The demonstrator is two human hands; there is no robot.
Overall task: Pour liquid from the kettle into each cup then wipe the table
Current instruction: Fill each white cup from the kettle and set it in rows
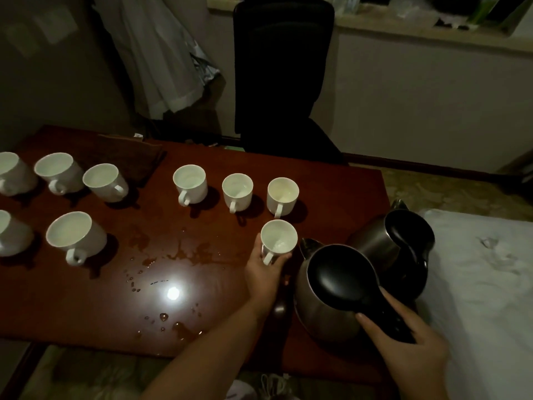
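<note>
right hand [409, 346] gripping kettle [326, 298], left hand [264, 269] holding cup [278, 241]

One head-worn camera looks forward and steeply down, close over the table [331, 180].

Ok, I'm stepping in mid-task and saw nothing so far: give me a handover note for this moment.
Left hand grips the near cup at the table's right end.
Right hand holds the handle of the front kettle, upright, not pouring; a second kettle stands behind.
Eight other cups stand on the table; their fill levels are hard to judge.
Spilled liquid lies mid-table.
Left: finish pouring, then wipe with the brown cloth at the far edge.
</note>
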